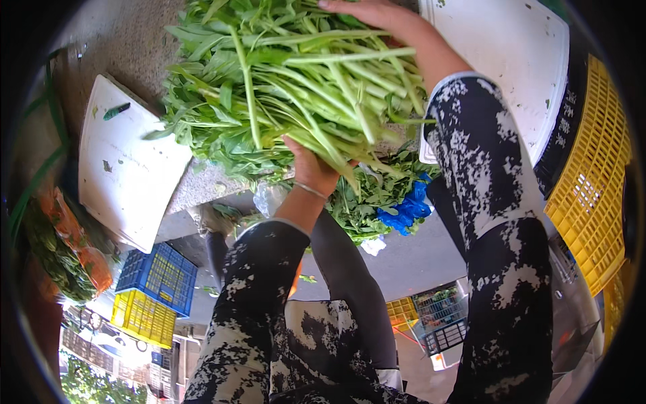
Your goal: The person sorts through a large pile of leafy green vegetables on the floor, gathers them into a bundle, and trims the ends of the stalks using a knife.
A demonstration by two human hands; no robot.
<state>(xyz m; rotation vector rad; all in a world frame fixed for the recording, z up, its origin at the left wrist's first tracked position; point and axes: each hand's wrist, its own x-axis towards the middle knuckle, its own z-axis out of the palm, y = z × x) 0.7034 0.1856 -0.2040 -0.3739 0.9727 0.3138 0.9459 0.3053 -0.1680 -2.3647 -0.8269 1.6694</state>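
A large loose bundle of long-stemmed leafy greens, possibly water spinach, fills the upper middle, its leaves mostly to the left and its pale stems to the right. My left hand cups the near side of the bundle, thumb up against the stems and other fingers hidden beneath them. A thin bracelet circles that wrist. Across the far side lies my right hand, partly cut off by the top of the picture, its fingers over the greens. Beneath the bundle is a rough concrete-like surface.
White foam-like panels flank the greens, one at left bearing a small dark-green object, one at right. Leafy scraps and a blue plastic bag lie below. Crates stand around: yellow, blue. Bagged vegetables sit far left.
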